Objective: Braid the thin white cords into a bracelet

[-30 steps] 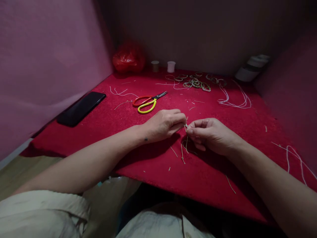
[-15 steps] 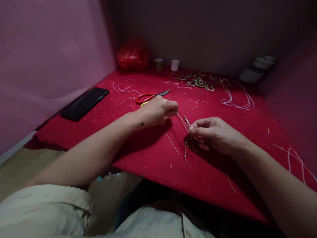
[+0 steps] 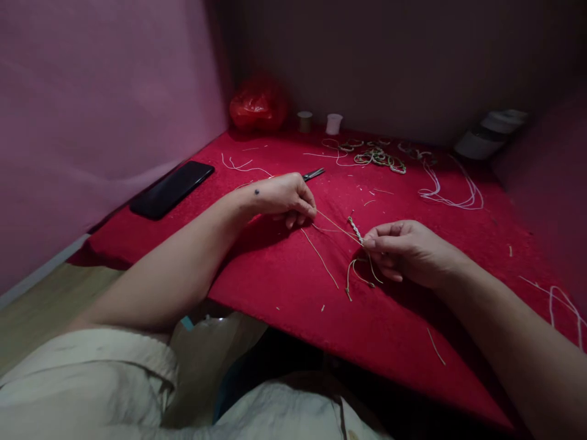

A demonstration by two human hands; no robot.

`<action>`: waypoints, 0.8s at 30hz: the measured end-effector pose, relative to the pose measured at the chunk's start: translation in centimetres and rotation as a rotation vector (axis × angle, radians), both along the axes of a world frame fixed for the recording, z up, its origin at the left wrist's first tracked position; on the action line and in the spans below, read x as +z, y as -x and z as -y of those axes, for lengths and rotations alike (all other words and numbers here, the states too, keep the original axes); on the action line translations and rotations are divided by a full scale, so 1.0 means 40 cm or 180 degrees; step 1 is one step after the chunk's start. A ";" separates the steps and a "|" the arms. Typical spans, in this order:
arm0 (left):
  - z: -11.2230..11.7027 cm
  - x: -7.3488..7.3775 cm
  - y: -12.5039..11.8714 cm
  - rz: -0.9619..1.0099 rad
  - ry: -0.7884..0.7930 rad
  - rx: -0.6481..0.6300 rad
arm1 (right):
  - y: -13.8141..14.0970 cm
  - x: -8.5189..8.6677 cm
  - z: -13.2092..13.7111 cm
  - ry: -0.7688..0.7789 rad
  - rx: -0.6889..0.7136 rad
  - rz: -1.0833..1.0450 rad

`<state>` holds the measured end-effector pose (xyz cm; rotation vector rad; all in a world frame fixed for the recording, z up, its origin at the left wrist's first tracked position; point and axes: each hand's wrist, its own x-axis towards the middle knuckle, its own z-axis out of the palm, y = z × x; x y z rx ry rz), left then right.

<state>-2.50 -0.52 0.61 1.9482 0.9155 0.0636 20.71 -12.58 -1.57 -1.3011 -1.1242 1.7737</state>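
Red-covered worktop (image 3: 270,269): across mid-frame | Right hand (image 3: 406,249), right of centre: grip pinching lower end of braided cord (image 3: 355,229) | Left hand (image 3: 293,198), centre: grip pinching thin strand (image 3: 339,227) | Braided cord: right of centre, long axis rising up-left from right grip, right hand nearer | Thin strand: straight, sloping down-right between both grips

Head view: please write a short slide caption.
Over red cloth, a cord stretches from the left hand to the right hand, which pinches a braid.
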 end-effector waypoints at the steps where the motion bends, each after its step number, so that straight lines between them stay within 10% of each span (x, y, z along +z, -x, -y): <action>1: -0.004 0.001 0.003 -0.0006 0.0013 0.0049 | 0.000 0.000 0.000 0.0013 -0.0015 0.0003; 12: 0.001 0.005 -0.004 0.0048 -0.0264 0.0201 | 0.000 -0.001 0.001 0.0022 -0.0057 -0.0013; 24: 0.129 0.005 -0.085 0.0766 -0.0112 -0.0142 | 0.001 -0.008 -0.005 0.0032 -0.0352 -0.0443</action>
